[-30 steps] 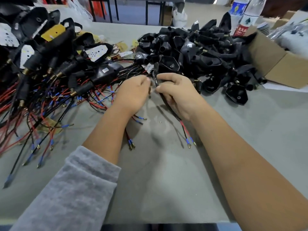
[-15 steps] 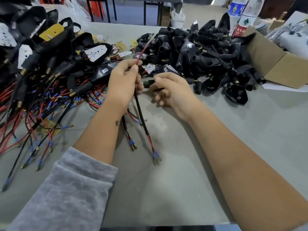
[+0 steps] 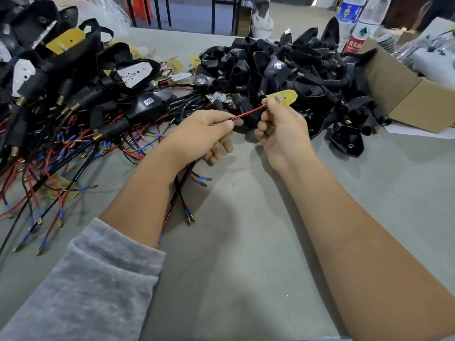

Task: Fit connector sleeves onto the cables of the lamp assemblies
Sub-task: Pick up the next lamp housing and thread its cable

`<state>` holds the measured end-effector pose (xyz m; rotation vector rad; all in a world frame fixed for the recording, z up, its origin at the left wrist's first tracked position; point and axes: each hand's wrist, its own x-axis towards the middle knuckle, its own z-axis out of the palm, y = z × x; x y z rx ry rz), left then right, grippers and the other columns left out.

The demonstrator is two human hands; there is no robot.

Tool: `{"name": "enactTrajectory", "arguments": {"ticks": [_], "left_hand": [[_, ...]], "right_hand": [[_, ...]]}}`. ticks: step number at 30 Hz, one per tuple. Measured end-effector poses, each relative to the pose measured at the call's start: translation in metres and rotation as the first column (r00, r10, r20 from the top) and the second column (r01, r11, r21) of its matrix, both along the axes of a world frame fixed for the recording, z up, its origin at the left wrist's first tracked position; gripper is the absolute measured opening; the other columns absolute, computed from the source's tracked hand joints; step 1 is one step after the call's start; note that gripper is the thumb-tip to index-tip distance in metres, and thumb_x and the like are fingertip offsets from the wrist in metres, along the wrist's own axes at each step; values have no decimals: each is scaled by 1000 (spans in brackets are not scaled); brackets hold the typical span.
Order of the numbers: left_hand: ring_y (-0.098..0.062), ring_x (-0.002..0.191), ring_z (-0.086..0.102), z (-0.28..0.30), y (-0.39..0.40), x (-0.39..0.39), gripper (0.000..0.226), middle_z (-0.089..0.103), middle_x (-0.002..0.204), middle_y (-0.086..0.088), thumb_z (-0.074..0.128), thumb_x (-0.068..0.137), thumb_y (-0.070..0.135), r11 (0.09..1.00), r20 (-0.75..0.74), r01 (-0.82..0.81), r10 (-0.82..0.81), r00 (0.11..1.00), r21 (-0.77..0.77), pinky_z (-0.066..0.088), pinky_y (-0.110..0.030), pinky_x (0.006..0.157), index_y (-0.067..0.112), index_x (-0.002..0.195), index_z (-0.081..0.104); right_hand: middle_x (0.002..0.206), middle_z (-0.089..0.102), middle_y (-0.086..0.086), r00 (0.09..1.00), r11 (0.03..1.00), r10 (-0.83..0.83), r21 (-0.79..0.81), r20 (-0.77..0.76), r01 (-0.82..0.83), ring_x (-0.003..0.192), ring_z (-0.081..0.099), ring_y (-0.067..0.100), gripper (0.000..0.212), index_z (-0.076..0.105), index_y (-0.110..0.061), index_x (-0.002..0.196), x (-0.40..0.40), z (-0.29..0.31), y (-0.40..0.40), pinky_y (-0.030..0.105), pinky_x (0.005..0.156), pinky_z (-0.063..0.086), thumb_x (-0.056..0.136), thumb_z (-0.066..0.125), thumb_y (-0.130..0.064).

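Hands now drawn apart | left hand point(image 3: 204, 134) pinches thin red-and-black cable point(image 3: 248, 113), right hand point(image 3: 280, 129) pinches small yellow lamp board point(image 3: 283, 96) | risk — hard pull could tear the cable from the board

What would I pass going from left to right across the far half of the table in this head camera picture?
Tangle of wired lamp assemblies → left hand pinching a red cable → right hand holding a yellow board → heap of black housings → cardboard box.

Glossy black plastic housings point(image 3: 283, 67); matt cardboard box point(image 3: 408, 94).
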<state>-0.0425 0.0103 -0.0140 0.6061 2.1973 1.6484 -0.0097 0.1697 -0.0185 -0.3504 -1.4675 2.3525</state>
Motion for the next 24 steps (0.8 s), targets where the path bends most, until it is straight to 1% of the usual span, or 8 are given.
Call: {"name": "enactTrajectory", "arguments": {"ticks": [3,6,7,11,14,17,20,24], "left_hand": [[-7,37,39,1,1,1,26,58,54,-2,41,105,25,997,-25,57,-58,998,-47,32,-18,39,23,118,64],[-3,37,41,1,3,1,27,55,50,6,40,105,28,986,-77,30,-43,996,-161,33,-20,42,20,104,66],[-3,38,41,2,4,1,28,54,49,7,40,105,29,986,-74,19,-32,997,-167,33,-20,43,20,98,66],[-6,39,40,3,9,1,30,56,50,4,42,104,30,992,-45,32,-38,998,-119,33,-19,42,18,90,67],[-6,41,40,1,11,1,29,51,49,3,42,104,31,995,-129,26,-38,991,-92,34,-16,42,22,91,67],[-10,46,37,-3,12,1,27,41,50,4,44,103,29,999,-182,2,-9,983,-42,34,-23,50,19,92,67],[-8,47,37,-4,14,2,25,39,46,12,47,103,28,999,-215,-22,13,977,-43,34,-26,55,20,89,67],[-4,46,41,-3,13,3,25,44,48,12,48,101,32,993,-293,-73,42,955,-95,37,-24,57,22,92,69]], "right_hand": [[60,51,-3,1000,998,6,60,-3,-5,52,45,9,15,65,-9,86,-1,-2,2,22,52,39,97,56,-11],[62,51,-3,998,992,63,110,-3,-63,53,46,9,14,67,-8,88,-1,-3,2,21,52,40,97,57,-10],[62,51,-3,997,991,73,108,-2,-73,53,46,8,13,67,-8,89,-1,-3,2,20,52,40,97,57,-11],[64,50,-3,998,992,65,107,-17,-63,55,46,8,13,68,-9,93,0,-2,2,21,55,40,98,56,-13],[66,51,-2,997,989,66,138,-30,-61,56,46,9,13,68,-10,95,1,-1,0,22,56,40,98,56,-14],[68,51,-1,995,983,90,162,-41,-83,57,46,10,13,68,-12,97,3,0,0,22,56,40,98,56,-16],[67,51,-1,993,977,108,190,-47,-98,56,46,10,13,69,-13,97,4,0,-1,23,58,39,98,57,-16],[66,51,-1,990,976,128,186,-58,-115,55,46,10,12,69,-13,97,4,-1,-2,21,55,41,97,57,-16]]}}
